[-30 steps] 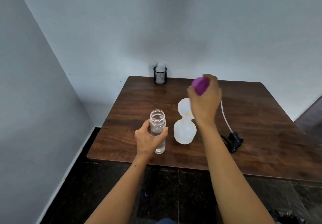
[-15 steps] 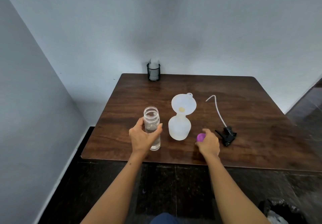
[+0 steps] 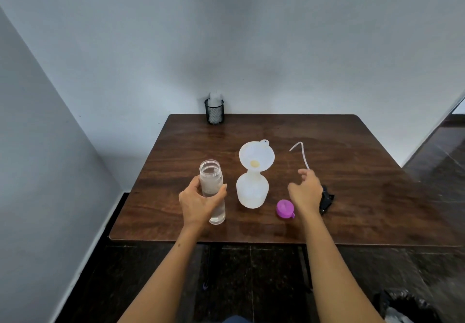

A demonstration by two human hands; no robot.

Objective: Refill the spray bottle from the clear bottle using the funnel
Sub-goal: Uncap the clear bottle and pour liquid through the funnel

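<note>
Near the tabletop's (image 3: 352, 172) front edge, the left hand (image 3: 198, 203) grips the uncapped clear bottle (image 3: 212, 192) upright. Just beside it stands the spray bottle (image 3: 252, 192) with the funnel (image 3: 256, 159) seated in its neck. The right hand (image 3: 305, 193) hovers, fingers loose, holding nothing, beside the purple cap (image 3: 285, 208).

- Soft, even indoor light, moderately dim, with a cool grey cast on the walls.
- A pale sheen lies on the wooden table (image 3: 364, 197), brightest behind the funnel (image 3: 256, 156).
- Faint, diffuse shadow darkens the wall above the table.
- The right hand (image 3: 305, 192) is slightly motion-blurred.
- Wide-angle distortion bends wall lines and stretches the frame edges.
</note>
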